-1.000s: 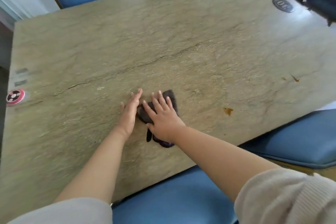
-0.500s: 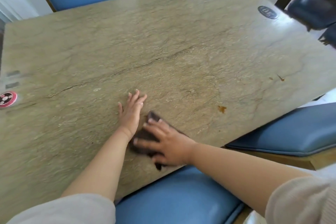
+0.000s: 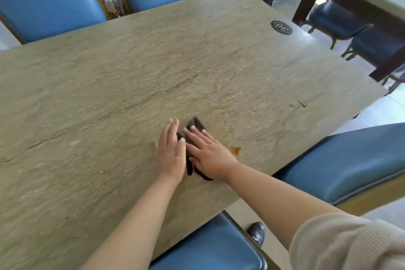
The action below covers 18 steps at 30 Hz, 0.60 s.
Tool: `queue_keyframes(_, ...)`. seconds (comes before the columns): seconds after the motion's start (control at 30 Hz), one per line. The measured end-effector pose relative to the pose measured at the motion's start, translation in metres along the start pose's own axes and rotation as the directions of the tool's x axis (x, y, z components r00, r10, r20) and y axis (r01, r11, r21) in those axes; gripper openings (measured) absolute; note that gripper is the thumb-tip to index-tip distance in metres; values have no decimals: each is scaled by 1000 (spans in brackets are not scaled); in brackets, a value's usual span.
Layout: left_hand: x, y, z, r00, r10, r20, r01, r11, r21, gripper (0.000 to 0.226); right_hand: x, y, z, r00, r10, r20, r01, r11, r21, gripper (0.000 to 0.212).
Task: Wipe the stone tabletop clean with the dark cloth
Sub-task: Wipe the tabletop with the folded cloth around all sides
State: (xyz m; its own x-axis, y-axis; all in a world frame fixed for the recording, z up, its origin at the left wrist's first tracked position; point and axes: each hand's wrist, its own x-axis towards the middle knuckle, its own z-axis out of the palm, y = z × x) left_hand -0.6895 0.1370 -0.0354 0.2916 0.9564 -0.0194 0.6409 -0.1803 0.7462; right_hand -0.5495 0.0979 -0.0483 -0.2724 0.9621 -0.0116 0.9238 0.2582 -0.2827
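The grey-green stone tabletop (image 3: 153, 61) fills most of the view. A small dark cloth (image 3: 195, 124) lies on it toward the near edge, mostly covered by my hands. My right hand (image 3: 208, 153) presses flat on the cloth with fingers spread. My left hand (image 3: 171, 153) lies flat right beside it, fingers together, its edge over the cloth's left side. A brown stain (image 3: 236, 150) sits on the stone just right of my right hand. Two smaller brown marks (image 3: 302, 103) lie farther right near the table's edge.
A black oval number plaque (image 3: 281, 27) sits at the far right corner. Blue padded chairs stand on the far side (image 3: 48, 4), close below me (image 3: 219, 245) and at the right (image 3: 350, 160). A dark shoe (image 3: 256, 231) shows on the floor. Another table stands at top right.
My right hand has pushed the cloth away from the near edge, farther onto the table and nearer the brown stain. My left hand now lies against the right hand.
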Motion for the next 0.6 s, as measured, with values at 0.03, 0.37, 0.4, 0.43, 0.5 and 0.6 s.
queue_keyframes(0.03, 5, 5, 5, 1000, 16, -19, -16, 999, -32, 60, -1, 14, -4, 997, -76, 32, 76, 997, -14, 53)
queue_keyframes(0.37, 66, 39, 75, 998, -58, 17, 43, 873, 486, 61, 41, 135, -39, 931, 347, -112, -332, 934, 133, 52)
queue_keyframes(0.4, 67, 37, 78, 999, -46, 10, 33, 834, 551, 64, 40, 132, -37, 916, 376, -140, -350, 919, 182, 51)
queue_keyframes(0.43, 67, 37, 80, 999, -44, 8, 31, 815, 579, 67, 38, 124, -35, 912, 378, -162, -336, 912, 236, 51)
queue_keyframes(0.5, 68, 37, 81, 999, -48, 11, 33, 813, 581, 69, 25, 111, -33, 934, 308, -181, -231, 907, 351, 50)
queue_keyframes(0.6, 68, 38, 79, 999, -43, 14, 27, 813, 581, 69, 6, 111, -44, 962, 242, -125, -147, 846, 513, 51)
